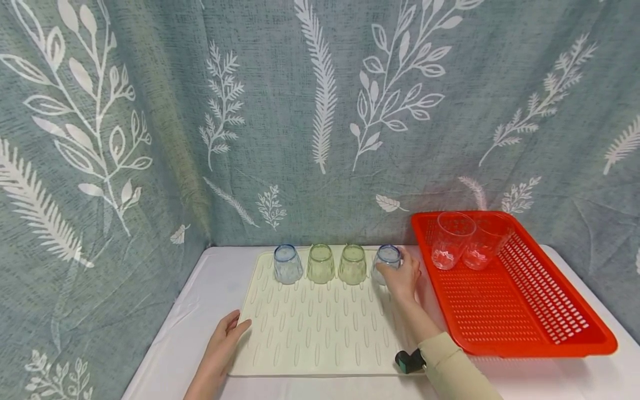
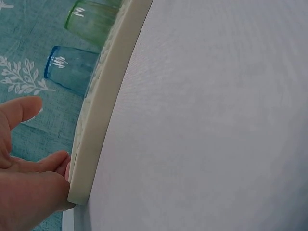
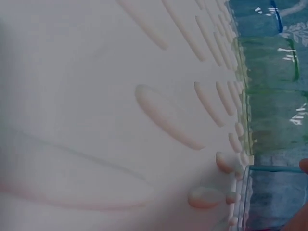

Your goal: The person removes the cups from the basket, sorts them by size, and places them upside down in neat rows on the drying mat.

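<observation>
A pale drying mat (image 1: 320,333) with raised oval ridges lies on the table. Along its far edge stand a blue glass (image 1: 287,268), a green glass (image 1: 320,266) and a second green glass (image 1: 353,268), narrower ends up. At the right end of this row my right hand (image 1: 404,278) grips another blue glass (image 1: 382,266); in the right wrist view, fingertips (image 3: 298,219) show beside this glass (image 3: 272,195). My left hand (image 1: 222,341) is at the mat's left edge, thumb apart from the fingers; the left wrist view shows its fingers (image 2: 53,163) by the mat's rim (image 2: 98,115).
A red perforated basket (image 1: 490,311) stands right of the mat. Two clear glasses, one (image 1: 452,241) and another (image 1: 487,244), lean at its far end. A patterned curtain (image 1: 280,139) hangs behind the white-covered table (image 1: 185,316).
</observation>
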The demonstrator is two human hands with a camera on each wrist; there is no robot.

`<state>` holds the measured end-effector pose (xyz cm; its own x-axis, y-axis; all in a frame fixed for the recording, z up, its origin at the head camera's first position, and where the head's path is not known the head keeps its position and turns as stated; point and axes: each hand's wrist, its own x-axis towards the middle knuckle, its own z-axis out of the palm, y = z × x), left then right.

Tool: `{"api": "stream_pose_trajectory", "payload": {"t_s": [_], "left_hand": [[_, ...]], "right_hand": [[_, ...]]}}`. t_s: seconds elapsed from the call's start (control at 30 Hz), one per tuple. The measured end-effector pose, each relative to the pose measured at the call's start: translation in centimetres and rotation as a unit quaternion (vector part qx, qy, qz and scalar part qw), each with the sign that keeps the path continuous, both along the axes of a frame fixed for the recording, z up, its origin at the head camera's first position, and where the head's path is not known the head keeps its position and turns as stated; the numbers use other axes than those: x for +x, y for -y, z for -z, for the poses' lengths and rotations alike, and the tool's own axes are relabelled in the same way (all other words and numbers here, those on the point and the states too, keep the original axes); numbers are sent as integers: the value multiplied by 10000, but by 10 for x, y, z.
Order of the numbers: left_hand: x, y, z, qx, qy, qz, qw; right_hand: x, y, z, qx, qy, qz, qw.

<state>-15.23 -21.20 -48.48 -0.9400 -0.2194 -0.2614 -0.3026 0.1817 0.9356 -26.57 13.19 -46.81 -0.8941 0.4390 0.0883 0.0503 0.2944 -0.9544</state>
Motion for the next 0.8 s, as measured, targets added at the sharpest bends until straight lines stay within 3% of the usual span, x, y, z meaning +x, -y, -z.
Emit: {"api": "stream_pose_trajectory", "payload": {"t_s": [0.2,0.53,0.8], "left_hand": [[1,4,0,-12,-56,54,10000],[3,10,-2,-24,-18,170,9999],[4,15,-1,102,-60,283,9995]], "right_hand": [[12,5,0,45,-37,64,10000],[45,14,-10,67,-457,-115,9989],[80,12,-40,-27,-565,-625,9964]]}}
